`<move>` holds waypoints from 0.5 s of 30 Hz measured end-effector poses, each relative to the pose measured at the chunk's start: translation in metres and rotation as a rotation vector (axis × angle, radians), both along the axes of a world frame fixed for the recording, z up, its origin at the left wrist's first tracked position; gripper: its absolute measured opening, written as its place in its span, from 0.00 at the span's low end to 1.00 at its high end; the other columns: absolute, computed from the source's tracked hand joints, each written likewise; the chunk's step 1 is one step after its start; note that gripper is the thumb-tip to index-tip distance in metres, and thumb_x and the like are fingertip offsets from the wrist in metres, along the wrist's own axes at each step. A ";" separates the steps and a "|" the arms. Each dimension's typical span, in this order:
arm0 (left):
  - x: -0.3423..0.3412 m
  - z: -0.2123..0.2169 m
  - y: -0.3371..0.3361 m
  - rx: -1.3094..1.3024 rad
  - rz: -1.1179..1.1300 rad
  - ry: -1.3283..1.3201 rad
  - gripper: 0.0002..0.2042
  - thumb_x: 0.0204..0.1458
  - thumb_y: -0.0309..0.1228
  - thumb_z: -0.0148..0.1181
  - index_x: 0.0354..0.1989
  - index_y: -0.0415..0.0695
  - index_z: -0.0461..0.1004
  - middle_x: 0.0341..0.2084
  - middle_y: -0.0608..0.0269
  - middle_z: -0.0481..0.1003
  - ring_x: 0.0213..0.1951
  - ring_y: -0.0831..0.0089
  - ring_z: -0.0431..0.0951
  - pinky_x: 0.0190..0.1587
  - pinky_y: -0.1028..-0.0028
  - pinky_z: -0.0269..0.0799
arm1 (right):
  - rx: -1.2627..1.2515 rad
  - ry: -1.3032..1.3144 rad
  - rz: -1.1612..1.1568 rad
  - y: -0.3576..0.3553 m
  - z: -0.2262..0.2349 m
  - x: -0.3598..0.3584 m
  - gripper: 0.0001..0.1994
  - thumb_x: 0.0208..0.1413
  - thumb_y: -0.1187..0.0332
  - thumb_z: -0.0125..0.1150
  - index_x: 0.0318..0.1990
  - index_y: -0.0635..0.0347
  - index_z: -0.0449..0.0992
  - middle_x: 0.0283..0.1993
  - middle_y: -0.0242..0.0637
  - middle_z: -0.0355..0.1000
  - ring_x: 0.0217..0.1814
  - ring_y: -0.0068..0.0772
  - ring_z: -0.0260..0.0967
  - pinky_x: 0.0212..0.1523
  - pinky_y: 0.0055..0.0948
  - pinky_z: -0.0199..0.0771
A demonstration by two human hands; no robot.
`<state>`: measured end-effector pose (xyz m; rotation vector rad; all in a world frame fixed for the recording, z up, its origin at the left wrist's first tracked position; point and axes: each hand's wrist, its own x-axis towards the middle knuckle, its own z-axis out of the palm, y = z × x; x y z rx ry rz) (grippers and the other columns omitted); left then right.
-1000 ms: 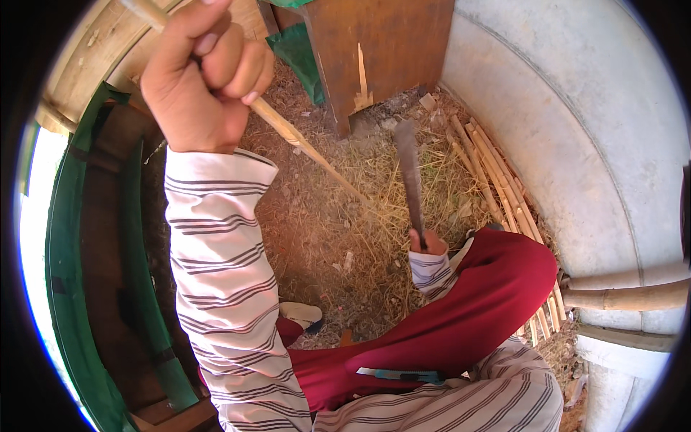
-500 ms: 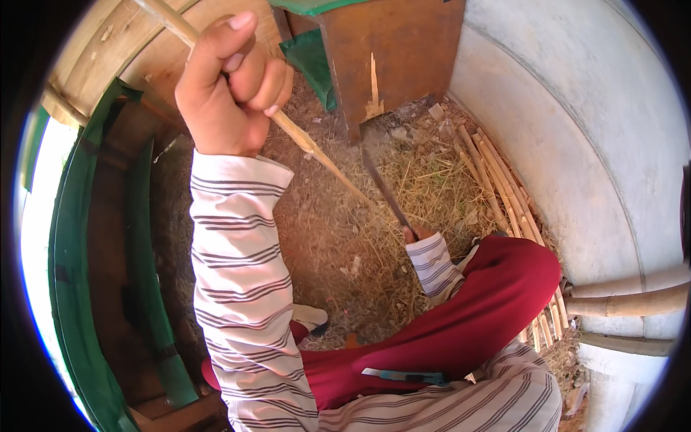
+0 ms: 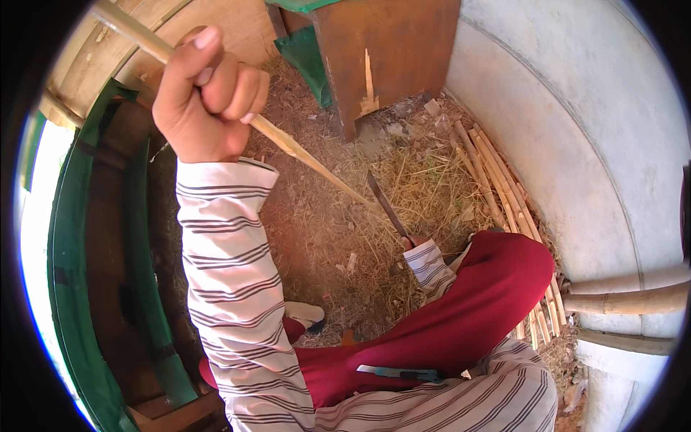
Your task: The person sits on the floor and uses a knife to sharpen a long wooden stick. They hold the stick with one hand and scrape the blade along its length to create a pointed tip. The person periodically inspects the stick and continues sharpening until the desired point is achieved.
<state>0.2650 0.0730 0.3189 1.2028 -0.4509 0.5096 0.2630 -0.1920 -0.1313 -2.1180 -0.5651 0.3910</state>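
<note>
Dirt floor point(image 3: 309, 237) with dry straw point(image 3: 432, 169) scattered over it, and a brown wooden panel point(image 3: 403, 54) standing at the far side. Some green sheet point(image 3: 308, 68) hangs just left of the panel, and a pale wall point(image 3: 547, 115) curves along to its right. Bunch of light bamboo strips point(image 3: 508, 191) lies at the foot of that wall, right of the panel and closer to the camera.

Now the hands: the left hand point(image 3: 209, 101) is up and left of the panel, fingers wrapped snugly round a pale stick point(image 3: 294, 147). That stick slants down to the straw in front of the panel, its tapered end right by a dark blade point(image 3: 387, 205); can't tell if they actually touch. Right hand point(image 3: 416, 243) sits low in front of the panel, curled on the blade's near end, with most of its fingers hidden. Blade's tip points toward the panel's lower left corner. Nearest the camera, well in front of the panel, a light-blue cutter point(image 3: 402, 373) rests on dark red trousers point(image 3: 446, 309).
</note>
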 end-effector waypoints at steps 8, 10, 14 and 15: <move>0.002 0.002 -0.004 -0.006 -0.039 -0.005 0.18 0.60 0.33 0.50 0.17 0.52 0.55 0.05 0.75 0.44 0.08 0.80 0.40 0.14 0.73 0.40 | -0.088 0.077 -0.172 0.025 0.005 -0.004 0.17 0.68 0.53 0.44 0.40 0.59 0.66 0.17 0.45 0.63 0.18 0.46 0.63 0.19 0.44 0.58; 0.006 0.003 -0.011 0.009 -0.067 -0.013 0.17 0.61 0.33 0.48 0.18 0.52 0.55 0.06 0.76 0.44 0.08 0.80 0.40 0.14 0.73 0.41 | -0.103 -0.026 -0.230 0.019 -0.015 0.000 0.17 0.69 0.52 0.42 0.40 0.58 0.67 0.17 0.41 0.62 0.18 0.42 0.63 0.19 0.43 0.58; 0.009 -0.001 -0.015 0.059 -0.077 -0.026 0.17 0.64 0.33 0.43 0.20 0.52 0.56 0.06 0.77 0.45 0.09 0.81 0.40 0.14 0.75 0.44 | 0.017 -0.019 -0.259 0.009 -0.012 -0.001 0.16 0.68 0.53 0.44 0.41 0.56 0.68 0.19 0.35 0.62 0.18 0.34 0.60 0.19 0.37 0.61; 0.009 -0.001 -0.014 0.068 -0.070 -0.027 0.17 0.64 0.33 0.43 0.20 0.52 0.56 0.06 0.77 0.45 0.09 0.81 0.40 0.14 0.75 0.44 | 0.002 -0.067 -0.246 0.007 -0.027 0.000 0.15 0.68 0.53 0.44 0.41 0.55 0.68 0.19 0.34 0.62 0.18 0.34 0.60 0.19 0.36 0.62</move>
